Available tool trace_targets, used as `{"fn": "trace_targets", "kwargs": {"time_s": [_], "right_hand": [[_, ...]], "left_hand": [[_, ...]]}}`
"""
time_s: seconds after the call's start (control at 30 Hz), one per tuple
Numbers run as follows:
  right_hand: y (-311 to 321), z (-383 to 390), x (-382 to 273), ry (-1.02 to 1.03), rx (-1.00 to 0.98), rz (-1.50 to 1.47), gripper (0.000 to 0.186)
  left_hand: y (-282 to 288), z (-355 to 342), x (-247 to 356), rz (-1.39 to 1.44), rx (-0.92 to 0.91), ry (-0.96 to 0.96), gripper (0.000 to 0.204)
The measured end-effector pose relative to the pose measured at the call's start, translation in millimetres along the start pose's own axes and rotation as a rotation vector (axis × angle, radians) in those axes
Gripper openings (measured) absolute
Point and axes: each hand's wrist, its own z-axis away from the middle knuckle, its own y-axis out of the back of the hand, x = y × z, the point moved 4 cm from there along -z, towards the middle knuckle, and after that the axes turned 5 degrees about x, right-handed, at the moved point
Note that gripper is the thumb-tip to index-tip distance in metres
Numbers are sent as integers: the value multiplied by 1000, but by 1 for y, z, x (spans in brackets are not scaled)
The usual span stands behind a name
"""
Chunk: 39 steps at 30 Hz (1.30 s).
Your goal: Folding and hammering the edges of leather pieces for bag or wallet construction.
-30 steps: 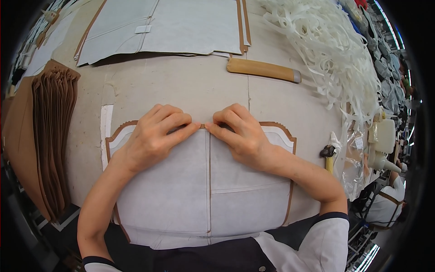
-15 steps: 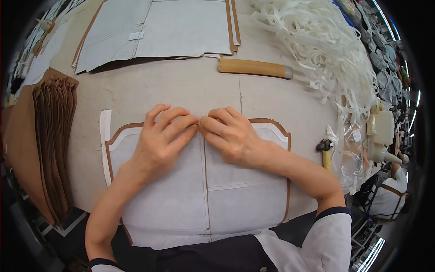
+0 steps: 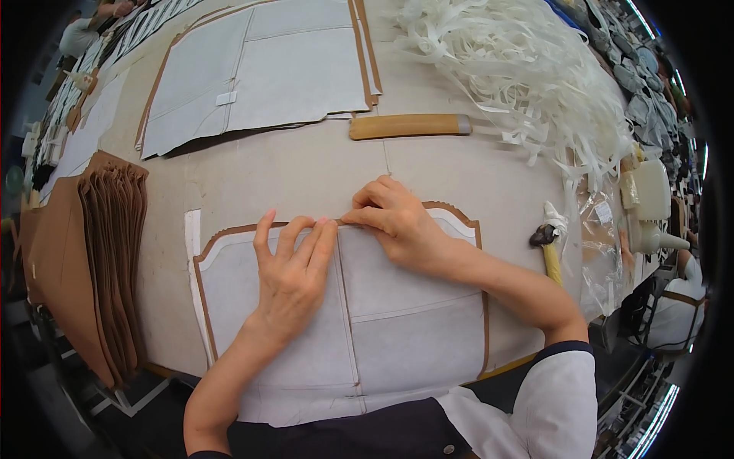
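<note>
Two hands (image 3: 290,279) (image 3: 405,233), pale tabletop (image 3: 451,172), striplights (image 3: 657,421)

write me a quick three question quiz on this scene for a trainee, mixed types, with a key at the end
1. Which hand, left or right, has its fingers more spread out?
2. True or false: the brown stack is to the left of the panel under the hands.
3. Fill the gap: beyond the panel lies a tan bar whose right end is ____.

Key
1. The left hand.
2. True.
3. Grey.
</note>
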Motion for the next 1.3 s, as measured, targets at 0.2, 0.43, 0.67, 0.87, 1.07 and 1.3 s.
{"fn": "trace_targets", "kwargs": {"time_s": [0.2,0.43,0.67,0.87,1.07,1.3], "right_hand": [[-6,7,-4,231,4,194,38],[17,22,4,224,33,220,41],[57,46,12,147,15,253,32],[62,52,15,146,61,253,35],[67,61,18,118,99,248,35],[75,58,11,-78,117,248,27]], "left_hand": [[-3,-2,8,-63,-46,29,48],[-7,-4,22,-186,-82,7,56],[-6,-8,33,-220,-147,28,56],[-26,-28,56,-54,-139,64,54],[-35,-24,69,-61,-89,-71,57],[-47,-55,94,-6,-47,-14,49]]}}
